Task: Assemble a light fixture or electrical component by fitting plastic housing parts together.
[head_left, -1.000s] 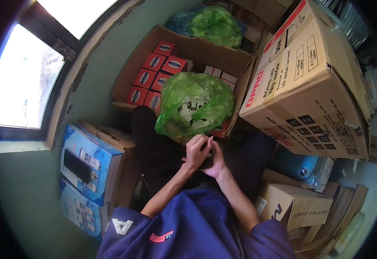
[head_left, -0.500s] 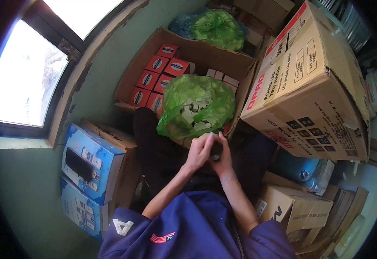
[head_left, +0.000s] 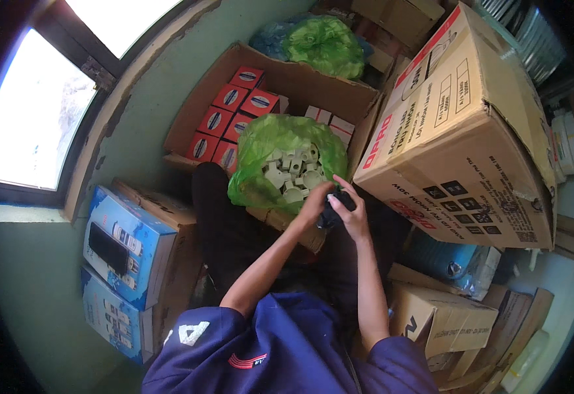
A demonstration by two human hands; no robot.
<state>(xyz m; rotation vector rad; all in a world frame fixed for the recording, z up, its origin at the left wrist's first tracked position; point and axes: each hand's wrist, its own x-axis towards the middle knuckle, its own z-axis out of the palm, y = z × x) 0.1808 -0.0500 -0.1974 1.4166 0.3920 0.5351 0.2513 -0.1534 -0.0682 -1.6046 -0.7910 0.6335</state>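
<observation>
Close together in front of my lap, my left hand [head_left: 315, 204] and my right hand [head_left: 354, 213] both grip a small dark object [head_left: 337, 205]. It looks black and rounded, partly covered by my fingers, and its kind cannot be made out. Just beyond my hands sits a green plastic bag [head_left: 242, 172] with its mouth spread wide. Inside lie several off-white plastic fittings [head_left: 293, 167], some round and some blocky. The bag rests at the near side of a large open cardboard box [head_left: 326, 85]. Stacked in that box are several small red-and-white boxes [head_left: 214, 121].
A big printed carton [head_left: 457, 144] leans close on the right, with a smaller carton [head_left: 444, 315] below it. To the left, a phone [head_left: 108, 250] lies on blue boxes [head_left: 146, 262] near the wall and window. Another green bag [head_left: 326, 49] is behind the open box.
The dark object shows more plainly between my hands, and my right fingers have spread over it. More fittings show in the wider bag opening. The whole view has shifted slightly.
</observation>
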